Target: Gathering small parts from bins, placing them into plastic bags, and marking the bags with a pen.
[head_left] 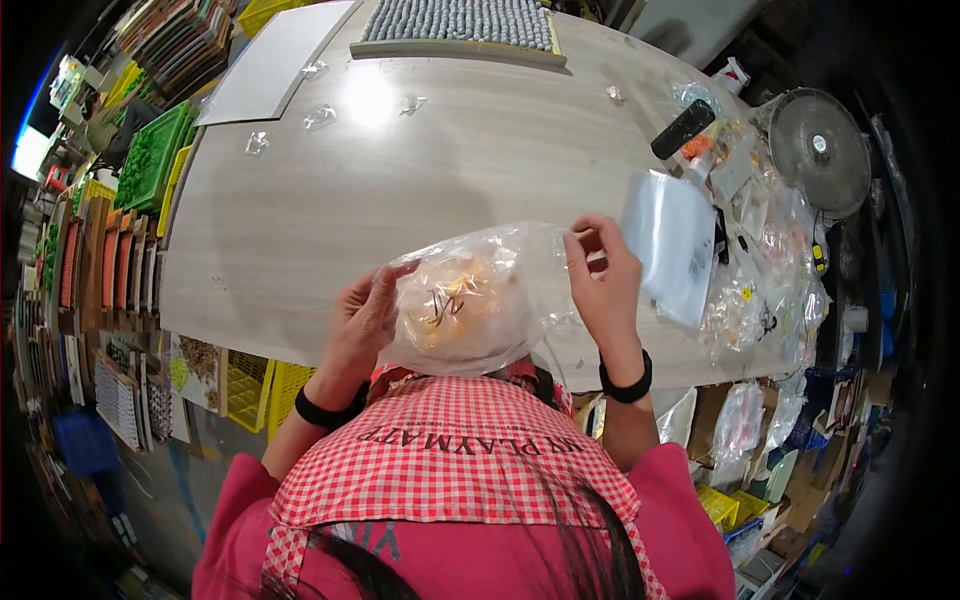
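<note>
A clear plastic bag [490, 330] is held up between my two hands over the near edge of the table [320, 190]. Orange-yellow and whitish contents show through it, and there are dark handwritten marks on its face. My left hand [368, 308] grips the bag's left side, thumb on top. At the upper right corner, my right hand [605, 275] pinches the bag's edge between thumb and curled fingers. Just right of that hand lies a stack of flat clear plastic sheets or bags [668, 245]. What exactly the bag contains is blurred by the plastic.
A board with rows of small grey pieces [460, 30] rests at the far edge, beside a white board [275, 65]. Small clear scraps [320, 117] lie nearby. On the right are a black cylinder [683, 128], a fan [820, 150] and heaped plastic packets [750, 290]. Green crates [155, 155] stand left.
</note>
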A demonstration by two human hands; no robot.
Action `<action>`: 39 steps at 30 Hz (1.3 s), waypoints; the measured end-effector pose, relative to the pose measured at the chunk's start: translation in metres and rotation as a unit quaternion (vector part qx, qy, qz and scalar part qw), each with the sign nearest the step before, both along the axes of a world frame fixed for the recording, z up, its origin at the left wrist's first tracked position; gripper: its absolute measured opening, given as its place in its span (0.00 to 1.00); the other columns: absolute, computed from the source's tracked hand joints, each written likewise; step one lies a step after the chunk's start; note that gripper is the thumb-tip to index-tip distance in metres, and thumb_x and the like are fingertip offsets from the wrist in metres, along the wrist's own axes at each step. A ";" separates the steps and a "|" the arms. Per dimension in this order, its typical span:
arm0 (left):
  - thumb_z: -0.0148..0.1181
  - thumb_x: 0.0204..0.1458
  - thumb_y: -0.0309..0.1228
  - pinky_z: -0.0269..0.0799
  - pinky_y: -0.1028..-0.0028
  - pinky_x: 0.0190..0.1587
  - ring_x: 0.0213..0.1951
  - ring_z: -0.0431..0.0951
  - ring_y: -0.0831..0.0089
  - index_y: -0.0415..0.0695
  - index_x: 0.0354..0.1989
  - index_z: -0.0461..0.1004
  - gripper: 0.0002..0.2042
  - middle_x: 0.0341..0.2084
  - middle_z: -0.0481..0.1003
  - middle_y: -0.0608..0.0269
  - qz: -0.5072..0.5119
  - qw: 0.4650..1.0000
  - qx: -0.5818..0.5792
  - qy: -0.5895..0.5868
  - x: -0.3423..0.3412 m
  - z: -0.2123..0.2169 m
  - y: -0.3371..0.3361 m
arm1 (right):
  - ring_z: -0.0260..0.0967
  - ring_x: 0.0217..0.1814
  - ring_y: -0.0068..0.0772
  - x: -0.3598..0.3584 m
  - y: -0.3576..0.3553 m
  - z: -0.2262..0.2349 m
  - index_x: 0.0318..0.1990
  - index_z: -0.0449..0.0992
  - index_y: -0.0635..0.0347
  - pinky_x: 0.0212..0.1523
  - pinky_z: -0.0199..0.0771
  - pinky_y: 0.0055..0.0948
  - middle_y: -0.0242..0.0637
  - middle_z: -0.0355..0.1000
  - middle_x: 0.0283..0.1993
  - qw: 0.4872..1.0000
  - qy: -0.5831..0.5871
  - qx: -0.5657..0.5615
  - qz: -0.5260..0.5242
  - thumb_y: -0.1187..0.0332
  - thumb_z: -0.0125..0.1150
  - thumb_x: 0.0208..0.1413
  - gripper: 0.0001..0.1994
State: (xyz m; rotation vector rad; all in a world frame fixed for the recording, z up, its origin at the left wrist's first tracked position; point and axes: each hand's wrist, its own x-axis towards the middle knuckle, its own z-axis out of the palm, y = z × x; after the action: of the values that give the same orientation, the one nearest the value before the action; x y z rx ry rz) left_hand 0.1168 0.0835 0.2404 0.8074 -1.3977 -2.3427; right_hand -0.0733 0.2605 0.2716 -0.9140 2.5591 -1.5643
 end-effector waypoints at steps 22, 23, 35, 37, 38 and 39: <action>0.50 0.61 0.41 0.46 0.85 0.17 0.16 0.52 0.92 0.41 0.45 0.76 0.16 0.15 0.58 0.82 -0.017 0.998 -0.065 0.002 -0.019 -0.004 -0.029 | 0.70 0.33 0.33 0.021 -0.026 0.028 0.36 0.79 0.52 0.29 0.71 0.29 0.31 0.73 0.31 0.963 0.100 0.006 0.250 0.78 0.59 0.43 0.12; 0.50 0.61 0.40 0.52 0.86 0.19 0.18 0.59 0.92 0.40 0.44 0.77 0.16 0.17 0.66 0.80 -0.024 0.997 -0.075 0.002 -0.017 -0.006 -0.033 | 0.70 0.33 0.33 0.025 -0.026 0.033 0.36 0.79 0.52 0.29 0.71 0.29 0.31 0.73 0.31 0.962 0.101 0.005 0.253 0.78 0.59 0.43 0.12; 0.50 0.61 0.38 0.72 0.82 0.36 0.35 0.75 0.81 0.36 0.46 0.75 0.17 0.36 0.77 0.64 0.017 0.998 -0.036 0.042 -0.022 -0.036 -0.030 | 0.71 0.36 0.42 0.016 -0.023 0.029 0.41 0.75 0.52 0.34 0.71 0.36 0.40 0.73 0.37 0.926 0.100 0.154 0.329 0.73 0.59 0.46 0.12; 0.50 0.61 0.38 0.73 0.80 0.39 0.37 0.75 0.81 0.36 0.46 0.75 0.16 0.36 0.77 0.63 -0.001 0.999 -0.026 0.039 -0.020 -0.035 -0.029 | 0.70 0.37 0.41 0.023 -0.033 0.024 0.42 0.74 0.53 0.34 0.72 0.36 0.38 0.72 0.36 0.935 0.138 0.111 0.307 0.71 0.59 0.45 0.13; 0.50 0.61 0.38 0.72 0.81 0.38 0.37 0.75 0.81 0.36 0.46 0.75 0.16 0.37 0.77 0.63 -0.007 0.999 -0.026 0.045 -0.020 -0.032 -0.028 | 0.70 0.39 0.39 0.026 -0.040 0.021 0.43 0.74 0.54 0.35 0.73 0.36 0.37 0.71 0.36 0.940 0.178 0.069 0.283 0.70 0.59 0.44 0.15; 0.50 0.61 0.38 0.71 0.81 0.37 0.37 0.74 0.82 0.37 0.46 0.75 0.16 0.38 0.77 0.63 -0.013 0.998 -0.027 0.051 -0.020 -0.029 -0.027 | 0.70 0.39 0.39 0.029 -0.046 0.015 0.43 0.74 0.54 0.35 0.73 0.36 0.37 0.71 0.36 0.941 0.178 0.067 0.280 0.70 0.59 0.44 0.15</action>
State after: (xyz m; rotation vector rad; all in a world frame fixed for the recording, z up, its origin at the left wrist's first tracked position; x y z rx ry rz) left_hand 0.0965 0.0563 0.2119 0.6494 -1.4293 -2.3196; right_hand -0.0442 0.2150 0.2871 -1.8377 2.2401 -1.1243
